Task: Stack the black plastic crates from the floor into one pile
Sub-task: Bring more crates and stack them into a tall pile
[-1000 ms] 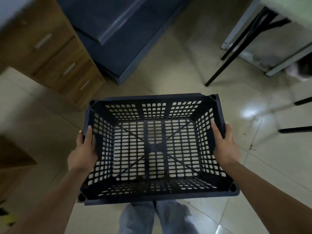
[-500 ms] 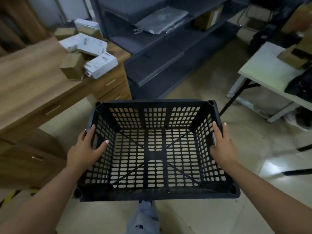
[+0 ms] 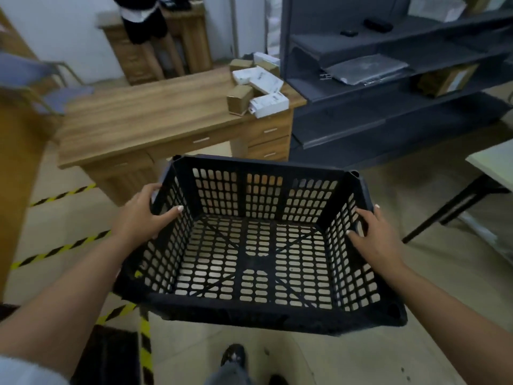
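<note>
A black perforated plastic crate (image 3: 258, 315) hangs in the air in front of me, open side up and empty. My left hand (image 3: 138, 218) grips its left wall, thumb inside and fingers curled over the rim outside. My right hand (image 3: 373, 240) grips the right wall the same way, thumb inside against the holes. A dark object (image 3: 108, 357) lies on the floor at the bottom left, too dim to tell what it is.
A wooden desk (image 3: 144, 120) with small boxes (image 3: 258, 90) stands ahead on the left. Dark grey shelving (image 3: 388, 87) fills the right back. A white table (image 3: 494, 165) on black legs stands at right. Yellow-black tape (image 3: 58, 250) runs across the floor. A person (image 3: 144, 20) stands at the back.
The view has risen and swung left, from the floor to the desk and shelving. The crate stays held in both hands and now tilts slightly, with its right side lower.
</note>
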{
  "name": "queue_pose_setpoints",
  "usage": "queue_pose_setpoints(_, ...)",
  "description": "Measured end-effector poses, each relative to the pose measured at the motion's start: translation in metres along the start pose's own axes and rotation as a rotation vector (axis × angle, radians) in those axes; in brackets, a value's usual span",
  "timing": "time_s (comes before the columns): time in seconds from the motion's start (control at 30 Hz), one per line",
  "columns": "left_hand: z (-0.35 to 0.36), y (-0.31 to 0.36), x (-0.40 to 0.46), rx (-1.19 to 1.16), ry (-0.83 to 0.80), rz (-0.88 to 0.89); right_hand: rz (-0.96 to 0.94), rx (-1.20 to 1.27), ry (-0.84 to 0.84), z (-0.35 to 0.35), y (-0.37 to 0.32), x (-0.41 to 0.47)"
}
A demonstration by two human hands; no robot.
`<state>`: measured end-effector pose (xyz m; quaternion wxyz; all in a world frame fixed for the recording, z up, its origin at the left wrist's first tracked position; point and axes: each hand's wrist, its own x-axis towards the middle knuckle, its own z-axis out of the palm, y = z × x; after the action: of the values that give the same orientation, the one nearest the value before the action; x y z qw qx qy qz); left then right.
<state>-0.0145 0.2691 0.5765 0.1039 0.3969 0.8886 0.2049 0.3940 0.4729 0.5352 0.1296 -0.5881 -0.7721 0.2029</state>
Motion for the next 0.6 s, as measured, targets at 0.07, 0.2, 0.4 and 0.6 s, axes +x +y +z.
queue_pose_setpoints(0.07, -0.019, -0.022, -0.029, -0.025, 0.0, -0.055, -0.063, 0.011, -0.013, 0.0, -0.023, -0.014)
queue_pose_setpoints(0.2, -0.058, -0.07, -0.085, -0.04, 0.074, -0.162, -0.162, 0.019, -0.062, 0.004, -0.075, -0.04)
queue_pose_setpoints(0.4, -0.147, -0.131, -0.139, -0.024, 0.165, -0.161, -0.298, 0.028, -0.057, -0.004, -0.162, -0.086)
queue_pose_setpoints(0.6, -0.234, -0.186, -0.182, -0.078, 0.25, -0.132, -0.371, 0.042, -0.006, -0.025, -0.25, -0.15)
